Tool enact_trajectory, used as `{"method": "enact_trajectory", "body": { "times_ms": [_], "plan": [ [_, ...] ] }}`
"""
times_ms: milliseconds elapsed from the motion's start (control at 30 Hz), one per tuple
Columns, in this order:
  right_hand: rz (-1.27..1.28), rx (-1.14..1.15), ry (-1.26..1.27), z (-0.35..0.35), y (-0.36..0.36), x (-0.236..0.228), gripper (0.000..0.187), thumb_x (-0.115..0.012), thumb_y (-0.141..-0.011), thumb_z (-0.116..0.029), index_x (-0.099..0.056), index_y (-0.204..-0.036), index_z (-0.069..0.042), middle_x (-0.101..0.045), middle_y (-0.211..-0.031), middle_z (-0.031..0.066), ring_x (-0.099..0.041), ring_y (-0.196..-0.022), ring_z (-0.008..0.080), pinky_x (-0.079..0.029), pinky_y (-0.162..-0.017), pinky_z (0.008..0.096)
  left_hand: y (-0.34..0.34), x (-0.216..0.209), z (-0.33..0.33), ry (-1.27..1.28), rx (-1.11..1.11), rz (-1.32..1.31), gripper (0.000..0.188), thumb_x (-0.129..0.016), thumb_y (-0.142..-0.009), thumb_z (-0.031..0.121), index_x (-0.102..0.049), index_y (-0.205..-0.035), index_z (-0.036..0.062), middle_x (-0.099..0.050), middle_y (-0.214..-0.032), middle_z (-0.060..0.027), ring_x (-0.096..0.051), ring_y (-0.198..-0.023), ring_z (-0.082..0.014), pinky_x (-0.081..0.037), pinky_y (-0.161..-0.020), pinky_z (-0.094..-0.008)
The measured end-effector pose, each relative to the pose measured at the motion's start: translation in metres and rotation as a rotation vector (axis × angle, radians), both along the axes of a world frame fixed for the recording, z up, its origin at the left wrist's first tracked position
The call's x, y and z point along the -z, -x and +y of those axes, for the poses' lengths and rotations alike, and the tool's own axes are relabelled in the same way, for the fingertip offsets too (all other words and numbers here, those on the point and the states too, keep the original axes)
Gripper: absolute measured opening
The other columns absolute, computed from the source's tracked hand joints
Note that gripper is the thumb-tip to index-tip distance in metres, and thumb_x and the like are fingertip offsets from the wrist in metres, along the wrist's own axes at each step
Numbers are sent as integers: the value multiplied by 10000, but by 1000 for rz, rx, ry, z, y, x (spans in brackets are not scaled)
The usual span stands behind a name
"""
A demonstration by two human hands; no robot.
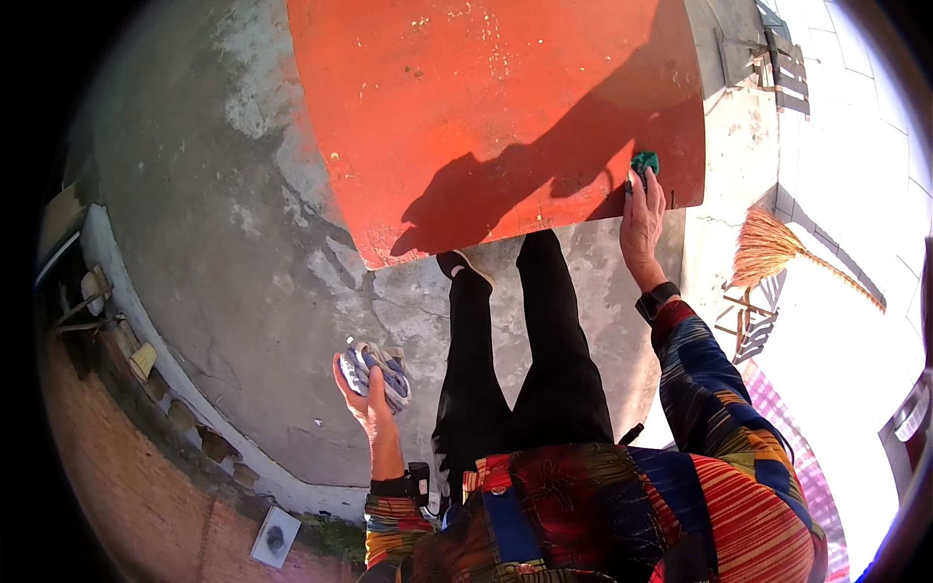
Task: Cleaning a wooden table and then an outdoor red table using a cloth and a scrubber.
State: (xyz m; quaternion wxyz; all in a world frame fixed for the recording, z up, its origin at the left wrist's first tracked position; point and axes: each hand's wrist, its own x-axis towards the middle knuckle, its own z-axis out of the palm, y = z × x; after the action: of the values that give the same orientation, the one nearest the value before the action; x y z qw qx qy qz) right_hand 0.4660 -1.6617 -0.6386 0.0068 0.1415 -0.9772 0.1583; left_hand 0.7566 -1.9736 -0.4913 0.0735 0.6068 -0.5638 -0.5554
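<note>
A red tabletop [418, 107] with pale specks and worn spots spreads out in front of me, and shadows fall across it. Near its right front corner my right hand [642, 222] presses a green scrubbing pad [644, 163] to the surface, fingers closed on it. Off the table's front edge, low on the left, my left hand [369, 403] grips a crumpled grey-and-white cloth [381, 374]. The cloth hangs over the concrete floor, apart from the table. Part of the pad is hidden under my fingers.
A straw broom [768, 251] lies at the right by a white tiled wall [846, 146]. Small wooden chairs [753, 321] stand near it. A low concrete curb [175, 389] curves along the left, with brick paving [126, 466] beyond. My legs [559, 340] are before the table's front edge.
</note>
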Motion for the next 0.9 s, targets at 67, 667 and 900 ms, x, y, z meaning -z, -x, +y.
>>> {"method": "enact_trajectory", "body": {
  "times_ms": [67,667,900],
  "plan": [
    [-24,-127,151,-37,-15,-3,396,-511,-842,-24,-501,-1231,-101,-416,-1314,135,-419,-1173,327,-370,-965,422,-15,4,-6,12,-6,20,645,-610,-808,45,-295,-1371,45,-447,-1256,-108,-469,-1094,-185,-374,-946,-304],
    [-1219,-146,1071,-307,-40,-55,319,-437,-965,-247,-518,-1138,8,-615,-866,53,-611,-728,131,-514,-595,273,20,-8,-31,-103,-38,322,700,-652,-794,40,-265,-1377,47,-519,-1101,-67,-514,-975,-130,-424,-859,-268],
    [-1445,23,1482,-266,22,-132,370,-407,-973,-274,-496,-1189,13,-606,-1011,78,-613,-825,150,-532,-700,308,114,-7,-14,-99,493,504,921,-643,-832,360,-25,-1434,36,-138,-1446,-185,-223,-1324,-289,-215,-1066,-422]
  ]
}}
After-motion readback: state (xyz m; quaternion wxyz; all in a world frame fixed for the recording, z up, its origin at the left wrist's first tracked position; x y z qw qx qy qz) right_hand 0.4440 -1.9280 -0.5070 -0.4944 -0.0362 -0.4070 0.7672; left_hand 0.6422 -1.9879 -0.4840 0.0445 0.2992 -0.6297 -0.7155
